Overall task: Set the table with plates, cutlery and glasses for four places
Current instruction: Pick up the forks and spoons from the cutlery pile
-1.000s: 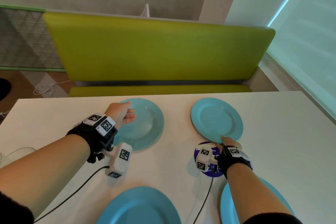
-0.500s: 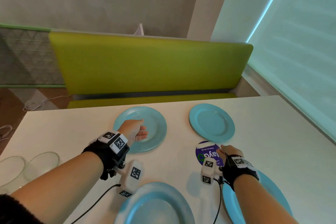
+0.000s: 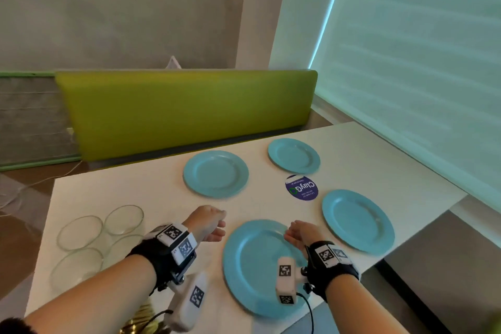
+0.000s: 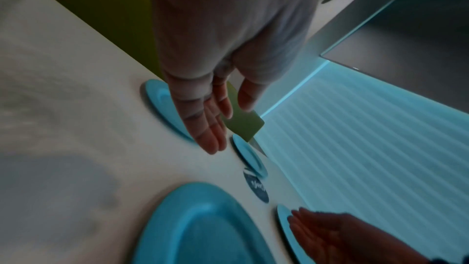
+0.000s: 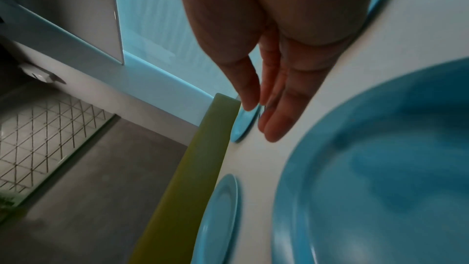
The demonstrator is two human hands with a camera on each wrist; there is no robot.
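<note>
Several blue plates lie on the white table [image 3: 151, 190]: one far left [image 3: 216, 173], one far right [image 3: 294, 156], one near right [image 3: 357, 221] and one near me [image 3: 252, 271]. Three clear glass bowls [image 3: 124, 219] stand at the table's left. My left hand [image 3: 214, 225] hovers above the table left of the near plate, fingers straight, holding nothing. My right hand [image 3: 292, 233] hangs over the near plate's far rim, fingers straight and empty. In the wrist views the left hand [image 4: 215, 127] and the right hand [image 5: 269, 115] are both empty. No cutlery shows.
A round purple sticker [image 3: 301, 187] lies among the plates. A green bench [image 3: 184, 108] runs along the table's far side. A window blind [image 3: 420, 49] fills the right. The table's right edge drops off just past the near right plate.
Both hands have pulled back from the far plates toward me and now hover by the near plate. The view has swung left, bringing the glass bowls into sight.
</note>
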